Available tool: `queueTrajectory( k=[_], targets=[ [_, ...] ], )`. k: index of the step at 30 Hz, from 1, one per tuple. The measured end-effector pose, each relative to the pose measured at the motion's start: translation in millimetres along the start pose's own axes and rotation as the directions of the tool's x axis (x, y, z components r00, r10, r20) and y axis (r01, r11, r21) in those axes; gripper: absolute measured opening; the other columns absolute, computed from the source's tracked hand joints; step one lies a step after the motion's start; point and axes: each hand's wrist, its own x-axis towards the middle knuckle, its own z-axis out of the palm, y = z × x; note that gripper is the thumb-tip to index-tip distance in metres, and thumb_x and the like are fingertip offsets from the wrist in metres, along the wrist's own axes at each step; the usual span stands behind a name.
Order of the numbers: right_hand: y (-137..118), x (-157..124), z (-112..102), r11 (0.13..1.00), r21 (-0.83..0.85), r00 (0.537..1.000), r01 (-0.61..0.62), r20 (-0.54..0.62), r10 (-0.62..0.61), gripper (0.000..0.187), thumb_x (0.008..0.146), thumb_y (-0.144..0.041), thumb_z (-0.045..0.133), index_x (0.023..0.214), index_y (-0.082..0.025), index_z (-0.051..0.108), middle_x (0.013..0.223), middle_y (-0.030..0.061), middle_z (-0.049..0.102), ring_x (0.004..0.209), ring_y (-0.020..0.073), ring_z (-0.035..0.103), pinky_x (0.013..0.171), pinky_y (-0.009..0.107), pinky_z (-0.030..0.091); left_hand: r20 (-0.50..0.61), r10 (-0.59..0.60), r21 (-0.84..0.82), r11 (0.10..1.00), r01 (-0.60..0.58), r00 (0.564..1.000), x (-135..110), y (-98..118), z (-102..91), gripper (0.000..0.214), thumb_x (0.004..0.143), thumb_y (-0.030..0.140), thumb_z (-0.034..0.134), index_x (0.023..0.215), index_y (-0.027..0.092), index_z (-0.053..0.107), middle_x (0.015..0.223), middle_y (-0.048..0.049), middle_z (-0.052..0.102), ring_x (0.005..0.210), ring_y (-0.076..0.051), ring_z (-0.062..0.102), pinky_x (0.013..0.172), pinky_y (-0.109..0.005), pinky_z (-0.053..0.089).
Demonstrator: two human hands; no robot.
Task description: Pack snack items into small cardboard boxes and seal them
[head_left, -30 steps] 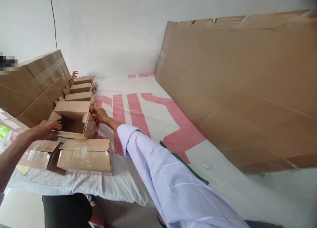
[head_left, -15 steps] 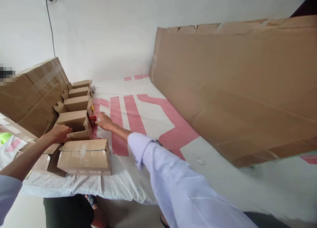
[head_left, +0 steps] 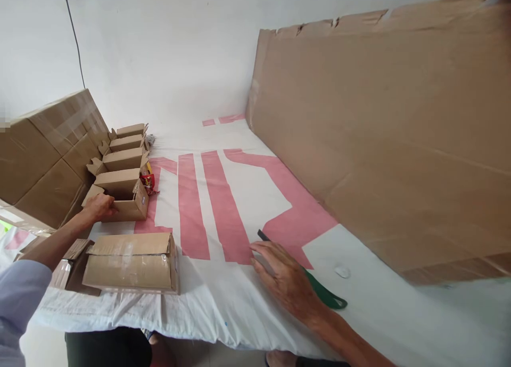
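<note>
The right hand [head_left: 285,282] has left the red packet [head_left: 148,182], at 3 o'clock of the open box [head_left: 130,211], for the green strip [head_left: 328,296] at 4 o'clock. Cloth [head_left: 154,225] now shows between that box and the taped carton [head_left: 128,268] at 6 o'clock.

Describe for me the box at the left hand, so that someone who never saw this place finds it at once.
Look for the large cardboard carton on the left. Beside it runs a row of small open boxes; choose the nearest box there. Of that row, only this one has the left hand on it.
</note>
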Motion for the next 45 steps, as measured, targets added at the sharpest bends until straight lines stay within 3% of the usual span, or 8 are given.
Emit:
queueTrajectory(
  k=[5, 12, 17, 25, 31, 37, 42, 45],
  targets=[
    [23.4, -13.6, 10.6, 0.995, -0.091, 0.993, 0.043, -0.103, -0.052, 0.02, 0.107, -0.028, 0.058, 0.119, -0.027, 0.073, 0.107, 0.0092, 0.082, 0.103, 0.0301, 0.078, 0.095, 0.048, 0.063, -0.044, -0.076, 0.083, 0.993, 0.079, 0.996, 28.1, -1.3, -10.9, 0.035, 0.091, 0.047, 0.071, 0.112, 0.022, 0.084, 0.12, -0.0197, 0.083, 0.123, -0.045, 0.074, 0.095, -0.045, 0.057],
    [20.3, -11.7, 15.5, 0.99, -0.123, 0.996, 0.073, -0.051, -0.079, 0.022, 0.106, -0.023, 0.057, 0.12, -0.028, 0.073, 0.104, 0.0084, 0.081, 0.096, 0.0288, 0.077, 0.092, 0.047, 0.061, -0.07, -0.098, 0.082, 0.991, 0.104, 0.993, 74.4, -6.5, -23.6, 0.031, 0.091, 0.046, 0.074, 0.107, 0.021, 0.083, 0.118, -0.0187, 0.082, 0.12, -0.041, 0.075, 0.091, -0.041, 0.056],
    [22.3, -13.1, 13.5, 0.987, -0.142, 0.996, 0.082, -0.032, -0.087, 0.022, 0.106, -0.021, 0.057, 0.119, -0.028, 0.073, 0.106, 0.0078, 0.082, 0.097, 0.0283, 0.077, 0.094, 0.047, 0.059, -0.102, -0.096, 0.051, 0.993, 0.102, 0.99, 104.5, -9.6, -30.6, 0.033, 0.093, 0.045, 0.076, 0.109, 0.016, 0.079, 0.107, -0.0109, 0.082, 0.111, -0.028, 0.072, 0.091, -0.033, 0.052],
    [18.6, -10.0, 9.9, 0.982, -0.164, 0.996, 0.091, -0.002, -0.092, 0.021, 0.107, -0.02, 0.056, 0.116, -0.028, 0.073, 0.105, 0.0086, 0.081, 0.094, 0.0283, 0.077, 0.089, 0.046, 0.058, -0.096, -0.107, 0.018, 0.994, 0.109, 0.99, 125.2, -12.5, -35.9, 0.043, 0.097, 0.047, 0.074, 0.118, 0.009, 0.075, 0.119, -0.0142, 0.08, 0.114, -0.024, 0.068, 0.096, -0.032, 0.05],
    [13.5, -5.2, 12.0, 0.987, -0.132, 0.995, 0.095, -0.025, -0.099, 0.019, 0.106, -0.018, 0.055, 0.105, -0.027, 0.072, 0.097, 0.0069, 0.078, 0.089, 0.0268, 0.072, 0.085, 0.043, 0.055, -0.086, -0.182, 0.057, 0.981, 0.187, 0.98, 103.4, -5.7, -42.1, 0.046, 0.087, 0.041, 0.084, 0.122, 0.013, 0.077, 0.141, -0.0237, 0.072, 0.137, -0.041, 0.062, 0.11, -0.046, 0.05],
    [10.4, -3.2, 20.5, 0.979, -0.168, 0.99, 0.118, -0.062, -0.13, 0.023, 0.106, -0.016, 0.05, 0.098, -0.025, 0.069, 0.094, 0.0072, 0.076, 0.087, 0.026, 0.069, 0.083, 0.041, 0.052, -0.119, -0.196, 0.046, 0.978, 0.203, 0.973, 52.6, -6.1, -59.6, 0.075, 0.069, 0.039, 0.095, 0.138, 0.021, 0.072, 0.153, -0.021, 0.065, 0.143, -0.043, 0.058, 0.112, -0.047, 0.051],
    [13.7, -6.6, 24.6, 0.977, -0.176, 0.991, 0.12, -0.04, -0.129, 0.021, 0.105, -0.017, 0.05, 0.1, -0.023, 0.07, 0.095, 0.0082, 0.076, 0.088, 0.0275, 0.068, 0.082, 0.041, 0.052, -0.142, -0.193, 0.002, 0.981, 0.195, 0.971, 8.4, -15.9, -79.9, 0.075, 0.078, 0.036, 0.087, 0.149, 0.019, 0.068, 0.155, -0.0214, 0.066, 0.144, -0.042, 0.06, 0.113, -0.047, 0.052],
    [14.7, -9.5, 25.0, 0.982, -0.157, 0.993, 0.108, -0.03, -0.114, 0.022, 0.106, -0.02, 0.05, 0.103, -0.022, 0.072, 0.097, 0.0094, 0.075, 0.09, 0.0288, 0.067, 0.083, 0.043, 0.052, -0.14, -0.114, -0.064, 0.992, 0.106, 0.984, -17.9, -18.4, -84.8, 0.072, 0.084, 0.039, 0.082, 0.15, 0.015, 0.067, 0.15, -0.0186, 0.071, 0.135, -0.034, 0.066, 0.109, -0.04, 0.053]
  ],
)
